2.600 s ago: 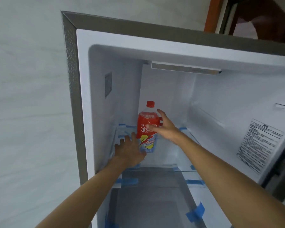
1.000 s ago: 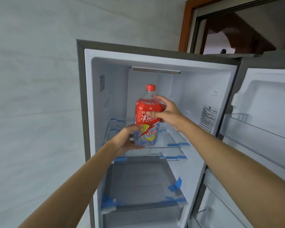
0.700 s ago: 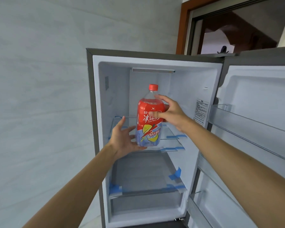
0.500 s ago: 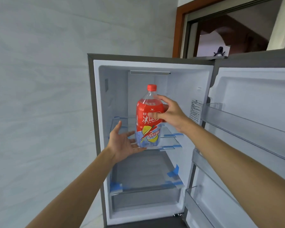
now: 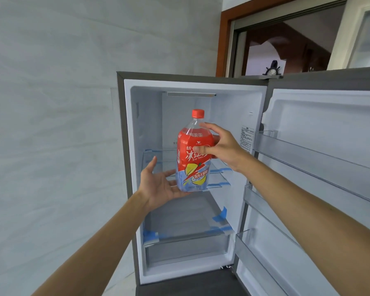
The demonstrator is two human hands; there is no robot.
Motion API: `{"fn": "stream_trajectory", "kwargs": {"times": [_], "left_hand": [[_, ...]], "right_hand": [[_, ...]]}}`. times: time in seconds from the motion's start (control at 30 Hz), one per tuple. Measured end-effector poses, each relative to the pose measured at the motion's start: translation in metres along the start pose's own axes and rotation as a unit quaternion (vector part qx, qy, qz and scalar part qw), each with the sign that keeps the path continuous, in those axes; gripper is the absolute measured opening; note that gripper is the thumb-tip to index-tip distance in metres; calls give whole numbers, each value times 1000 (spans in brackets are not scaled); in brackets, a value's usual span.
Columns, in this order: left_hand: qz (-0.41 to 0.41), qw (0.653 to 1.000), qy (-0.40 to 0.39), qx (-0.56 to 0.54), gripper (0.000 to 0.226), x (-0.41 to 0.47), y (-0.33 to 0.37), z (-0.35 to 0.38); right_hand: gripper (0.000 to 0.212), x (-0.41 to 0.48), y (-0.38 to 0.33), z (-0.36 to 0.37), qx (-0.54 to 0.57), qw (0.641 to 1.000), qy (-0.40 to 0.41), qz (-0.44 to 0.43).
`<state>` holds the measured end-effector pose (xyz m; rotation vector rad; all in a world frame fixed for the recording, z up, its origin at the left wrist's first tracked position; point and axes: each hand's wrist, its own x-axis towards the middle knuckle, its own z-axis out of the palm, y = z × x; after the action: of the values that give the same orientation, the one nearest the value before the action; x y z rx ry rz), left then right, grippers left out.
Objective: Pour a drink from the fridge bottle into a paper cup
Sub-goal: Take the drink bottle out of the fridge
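A large clear bottle [image 5: 191,167] with a red cap and a red ice tea label is held upright in front of the open fridge [image 5: 233,107]. My right hand [image 5: 220,148] grips its upper body from the right, thumb across the label. My left hand [image 5: 160,184] lies palm up under the bottle's base, fingers spread, supporting it from the lower left. No paper cup is in view.
The fridge door [image 5: 320,157] stands open on the right with clear door racks. Glass shelves [image 5: 218,171] edged with blue tape sit inside behind the bottle. A pale wall is on the left, a wood-framed doorway [image 5: 222,39] behind the fridge.
The bottle has come off the glass shelf and out toward me. My left hand turned palm up beneath its base. The view pulled back, showing the door and lower shelves.
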<state>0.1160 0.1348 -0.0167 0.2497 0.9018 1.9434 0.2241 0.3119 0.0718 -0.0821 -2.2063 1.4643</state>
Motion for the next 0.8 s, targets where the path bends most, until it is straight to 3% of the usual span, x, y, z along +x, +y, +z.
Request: {"fn": "stream_trajectory", "kwargs": {"times": [0.13,0.33,0.8], "left_hand": [[-22,1000,-11,-3,90,-3,-1,-8],[-59,997,-45,-4,92,-8,0,-28],[-148,974,-160,65,89,-32,13,-68]], "right_hand": [[89,-8,-3,9,-10,1000,13,21],[75,-23,-7,32,-24,998,40,41],[77,-74,-28,94,-62,978,175,91]]}}
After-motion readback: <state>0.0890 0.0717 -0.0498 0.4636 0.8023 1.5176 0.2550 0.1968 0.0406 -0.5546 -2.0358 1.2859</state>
